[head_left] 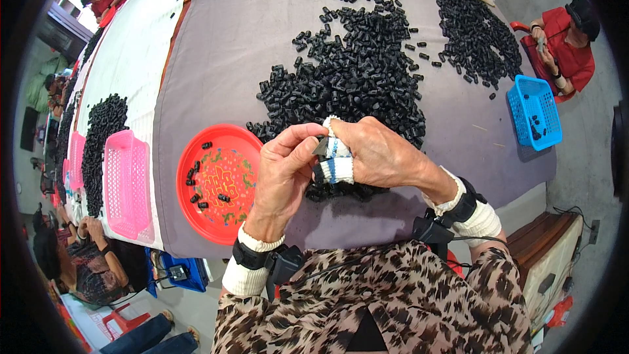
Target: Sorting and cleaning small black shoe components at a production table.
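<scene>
My left hand (286, 172) and my right hand (380, 155) meet over the near edge of a grey table (223, 46). Together they pinch a small dark part (322, 147) between thumb and fingertips. Two fingers of my right hand wear white cloth wraps with blue stripes (335, 160). A large heap of small black parts (357, 78) lies just beyond my hands. A round red plate (218, 183) with a few black parts on it sits to the left of my left hand.
A pink basket (128, 183) stands left of the plate, next to another heap of black parts (101, 137). A blue basket (535, 111) sits at the table's right edge, near a seated person in red (567, 46). Other people sit along the left.
</scene>
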`<move>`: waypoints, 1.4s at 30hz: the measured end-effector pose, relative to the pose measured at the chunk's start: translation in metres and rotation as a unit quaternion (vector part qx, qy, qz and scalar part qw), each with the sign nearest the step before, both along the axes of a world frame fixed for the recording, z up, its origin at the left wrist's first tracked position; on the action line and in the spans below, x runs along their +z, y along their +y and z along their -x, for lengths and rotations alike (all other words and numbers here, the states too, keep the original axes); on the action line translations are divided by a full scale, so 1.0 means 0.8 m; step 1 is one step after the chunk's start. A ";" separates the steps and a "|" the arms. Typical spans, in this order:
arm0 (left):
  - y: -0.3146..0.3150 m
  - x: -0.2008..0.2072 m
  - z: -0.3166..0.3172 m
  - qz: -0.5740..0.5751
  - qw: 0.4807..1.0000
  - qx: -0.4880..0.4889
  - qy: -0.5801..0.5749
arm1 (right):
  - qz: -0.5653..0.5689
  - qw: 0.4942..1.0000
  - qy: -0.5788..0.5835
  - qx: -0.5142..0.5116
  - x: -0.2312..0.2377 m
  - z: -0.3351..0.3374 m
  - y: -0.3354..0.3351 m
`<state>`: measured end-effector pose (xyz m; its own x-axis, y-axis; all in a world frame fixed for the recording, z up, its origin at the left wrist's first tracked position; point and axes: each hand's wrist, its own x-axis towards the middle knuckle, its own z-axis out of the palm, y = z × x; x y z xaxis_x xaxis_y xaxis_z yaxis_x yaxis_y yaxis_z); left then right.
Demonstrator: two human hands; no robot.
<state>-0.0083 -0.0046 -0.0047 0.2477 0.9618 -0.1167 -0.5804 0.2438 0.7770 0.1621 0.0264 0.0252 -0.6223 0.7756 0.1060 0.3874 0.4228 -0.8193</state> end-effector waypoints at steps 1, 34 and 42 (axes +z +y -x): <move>-0.001 0.000 0.001 0.001 1.000 0.001 0.001 | -0.006 1.000 0.014 -0.007 0.000 0.001 -0.001; -0.006 -0.001 -0.008 0.045 0.996 0.025 -0.067 | 0.062 0.995 0.039 -0.069 0.017 -0.002 -0.002; -0.004 -0.005 -0.005 0.014 0.998 0.008 -0.052 | 0.052 0.995 0.043 -0.080 0.012 -0.002 -0.001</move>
<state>-0.0046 -0.0081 -0.0090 0.2438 0.9626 -0.1181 -0.6625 0.2542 0.7046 0.1636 0.0259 0.0351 -0.4828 0.8732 0.0667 0.3697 0.2722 -0.8884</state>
